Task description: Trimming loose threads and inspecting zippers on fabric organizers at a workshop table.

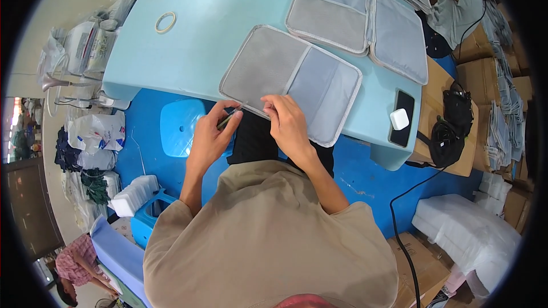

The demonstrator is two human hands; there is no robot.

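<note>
A flat fabric panel (262, 68), half grey mesh and half light-blue cloth with pale piping round its rim, lies at the table's near edge and overhangs it. My left hand (212, 132) is closed around a small, thin dark tool, perhaps thread snips (230, 118), whose tip points at the panel's near edge. Close beside it, my right hand (290, 127) has its fingers curled and pinched at that same edge. Whether a thread is between those fingertips is too small to tell.
On the light-blue table (188, 57) are a tape roll (165, 22), stacked open panels (334, 14), and a phone (403, 102) with a white case (399, 118) on it. A blue stool (180, 128) stands at left. Another person (459, 14) works at far right, near cartons (476, 80).
</note>
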